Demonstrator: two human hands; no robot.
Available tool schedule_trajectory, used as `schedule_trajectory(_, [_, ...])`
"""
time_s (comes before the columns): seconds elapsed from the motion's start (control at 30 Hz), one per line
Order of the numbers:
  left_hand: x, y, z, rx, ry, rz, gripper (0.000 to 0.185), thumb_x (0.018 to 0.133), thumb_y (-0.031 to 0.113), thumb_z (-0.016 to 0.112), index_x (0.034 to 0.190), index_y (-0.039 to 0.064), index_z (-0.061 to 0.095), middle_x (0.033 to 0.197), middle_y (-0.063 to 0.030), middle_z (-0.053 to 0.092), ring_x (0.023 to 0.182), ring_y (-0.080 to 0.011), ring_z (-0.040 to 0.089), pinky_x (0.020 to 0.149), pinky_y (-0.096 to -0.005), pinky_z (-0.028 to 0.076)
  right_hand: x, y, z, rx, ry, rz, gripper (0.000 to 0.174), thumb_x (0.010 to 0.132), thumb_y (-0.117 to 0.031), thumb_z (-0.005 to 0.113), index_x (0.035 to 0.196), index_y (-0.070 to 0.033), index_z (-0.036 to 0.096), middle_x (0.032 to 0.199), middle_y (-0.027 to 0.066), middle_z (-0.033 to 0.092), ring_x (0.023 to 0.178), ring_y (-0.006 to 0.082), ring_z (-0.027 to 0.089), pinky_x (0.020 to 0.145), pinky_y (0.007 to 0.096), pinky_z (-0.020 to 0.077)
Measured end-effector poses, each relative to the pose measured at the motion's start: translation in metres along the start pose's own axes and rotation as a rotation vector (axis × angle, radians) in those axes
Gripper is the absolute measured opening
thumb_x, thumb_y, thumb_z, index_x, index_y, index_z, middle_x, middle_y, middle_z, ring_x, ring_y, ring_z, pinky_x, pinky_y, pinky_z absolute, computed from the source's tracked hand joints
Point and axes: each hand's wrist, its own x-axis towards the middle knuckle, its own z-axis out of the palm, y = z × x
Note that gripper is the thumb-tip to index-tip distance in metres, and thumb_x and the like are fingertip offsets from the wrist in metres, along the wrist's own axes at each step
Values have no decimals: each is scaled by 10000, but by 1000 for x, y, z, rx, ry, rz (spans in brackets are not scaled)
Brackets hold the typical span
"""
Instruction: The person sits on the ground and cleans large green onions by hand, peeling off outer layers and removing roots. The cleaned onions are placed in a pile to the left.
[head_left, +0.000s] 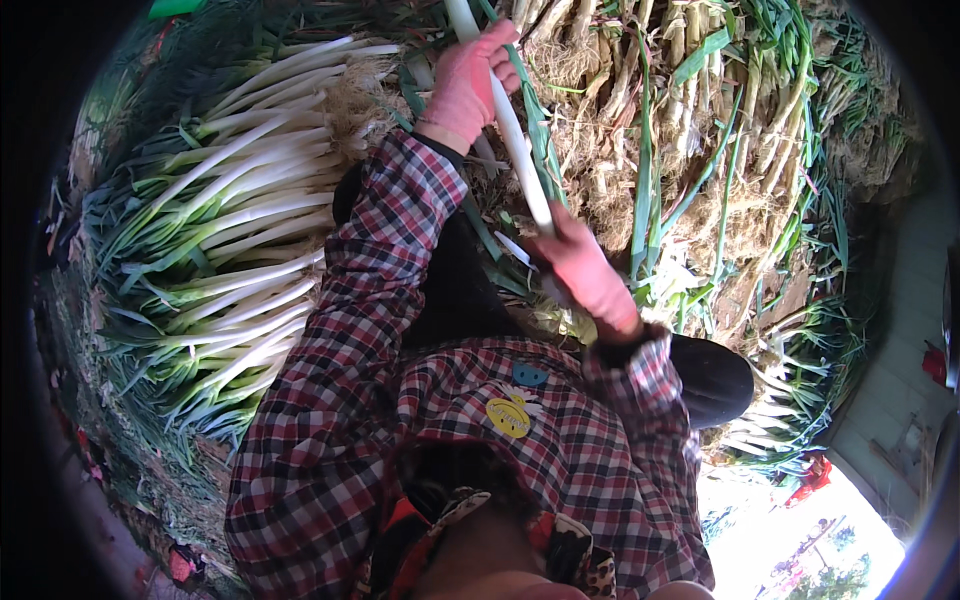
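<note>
My left hand (472, 86), in a pink glove, is wrapped around the white shaft of a large green onion (517, 146) that slants down towards my lap. At the shaft's lower end is my right hand (585, 270), also pink-gloved and blurred by motion, with its fingers closed around that end. A pale, narrow, blade-like piece (515, 250) shows just left of the right fingers; I cannot tell whether that hand holds it too. Green leaves (536, 124) hang beside the shaft.
On the left lies a wide heap of green onions with clean white shafts (255, 180). Untrimmed ones with brown, dry skins and roots (675, 112) fill the upper right. A smaller bunch (780, 405) lies at the right, beyond my bent knee (712, 379).
</note>
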Motion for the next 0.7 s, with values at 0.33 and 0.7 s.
schedule_trajectory(0.33, [-3,-22,9,-428,-299,-354,468,947,229,616,1315,-27,480,659,57,421,529,-79,410,541,-238,402,-69,18,-16,375,-29,-56,426,970,-356,531,960,48,665,647,23,574,574,106,492,582,242,378])
schedule_trajectory(0.7, [-19,50,26,-135,-220,107,344,950,266,617,1150,-13,614,629,119,267,490,4,266,389,-175,212,-154,107,-52,41,136,644,191,929,-164,575,969,-3,668,705,-27,555,642,66,472,580,235,364])
